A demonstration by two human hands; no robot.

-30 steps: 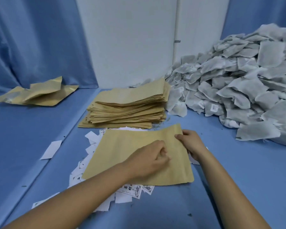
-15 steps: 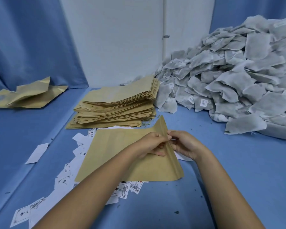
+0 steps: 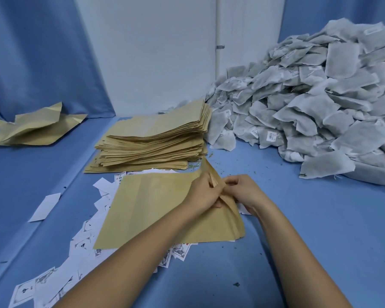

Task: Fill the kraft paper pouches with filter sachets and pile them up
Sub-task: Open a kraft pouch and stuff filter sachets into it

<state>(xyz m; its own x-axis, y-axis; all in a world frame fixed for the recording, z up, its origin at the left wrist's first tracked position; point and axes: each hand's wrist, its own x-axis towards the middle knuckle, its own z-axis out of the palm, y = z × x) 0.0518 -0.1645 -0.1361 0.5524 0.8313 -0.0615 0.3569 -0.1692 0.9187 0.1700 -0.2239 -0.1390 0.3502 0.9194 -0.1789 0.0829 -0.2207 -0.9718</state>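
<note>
I hold a flat tan kraft paper pouch point(image 3: 156, 207) at its right edge with both hands. My left hand point(image 3: 206, 195) comes in over the pouch, fingers curled, pinching the paper there. My right hand point(image 3: 242, 192) meets it from the right side, fingers also curled, pinching the same edge. That edge stands lifted off the blue table point(image 3: 320, 241), while the rest of the pouch lies flat on a scatter of small white printed paper slips point(image 3: 82, 241) that trails off to the near left.

Just beyond the pouch sits a tall stack of flat tan kraft pouches point(image 3: 156, 141), its near edge close to the lifted corner. To the right of the stack, and touching it, a big heap of grey-white filter sachets point(image 3: 320, 107) fills the far right of the table. Far left, well apart from everything else, a few crumpled tan pouches point(image 3: 31, 130) lie in a loose pile; I cannot tell whether they hold anything.
</note>
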